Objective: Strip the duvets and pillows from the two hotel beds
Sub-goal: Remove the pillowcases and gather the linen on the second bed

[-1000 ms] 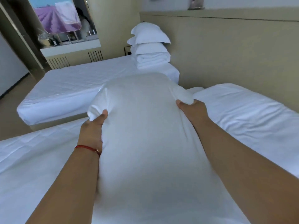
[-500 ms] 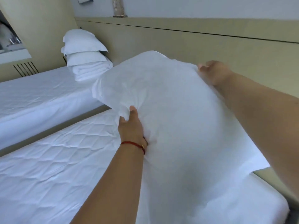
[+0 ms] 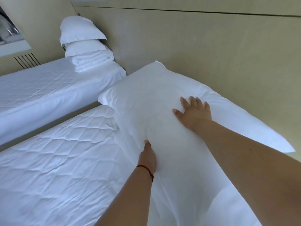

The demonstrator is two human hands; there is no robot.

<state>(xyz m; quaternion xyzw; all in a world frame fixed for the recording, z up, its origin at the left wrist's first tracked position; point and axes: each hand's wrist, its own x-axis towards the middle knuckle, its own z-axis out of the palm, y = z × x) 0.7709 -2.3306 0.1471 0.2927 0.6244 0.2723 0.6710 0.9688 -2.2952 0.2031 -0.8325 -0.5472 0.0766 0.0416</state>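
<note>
White bedding covered both beds: on the far bed [image 3: 40,88] at the left, two pillows [image 3: 81,38] sat stacked on a folded duvet [image 3: 91,62] by the headboard [image 3: 195,46]. A large pillow [image 3: 146,98] lay at the head of the near bed [image 3: 48,168]. Doing this step well likely meant settling it squarely first. Left hand [image 3: 148,158] gripped its near edge, thumb up, fingers hidden; right hand [image 3: 194,112] pressed flat on top, fingers spread.
</note>
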